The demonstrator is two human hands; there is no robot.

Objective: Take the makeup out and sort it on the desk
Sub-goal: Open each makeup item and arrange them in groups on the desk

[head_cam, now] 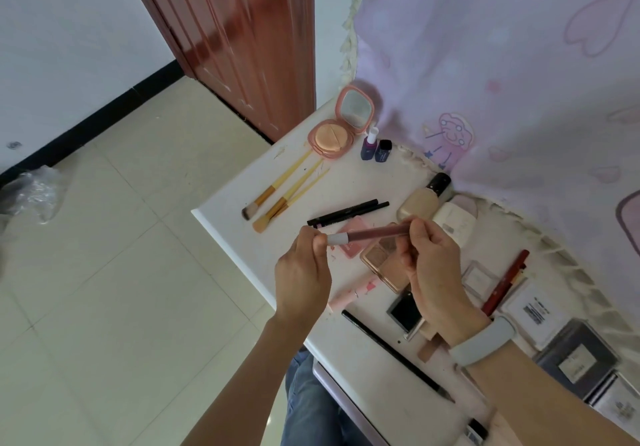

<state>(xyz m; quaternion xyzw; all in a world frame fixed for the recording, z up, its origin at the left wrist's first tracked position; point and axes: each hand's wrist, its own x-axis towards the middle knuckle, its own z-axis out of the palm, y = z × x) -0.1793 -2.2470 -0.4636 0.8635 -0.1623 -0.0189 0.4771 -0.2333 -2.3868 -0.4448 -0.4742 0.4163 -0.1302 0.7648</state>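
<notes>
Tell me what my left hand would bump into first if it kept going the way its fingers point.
Probably the two black pencils lying just beyond the left hand, which pinches the mauve pen at its pale end. Depth is unclear; the hand may pass above them.

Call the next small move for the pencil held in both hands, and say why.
Probably lay the mauve pencil beside the two black pencils on the desk. Left hand pinches its white end, right hand its other end, above the desk; brushes already lie grouped, so like goes with like.
</notes>
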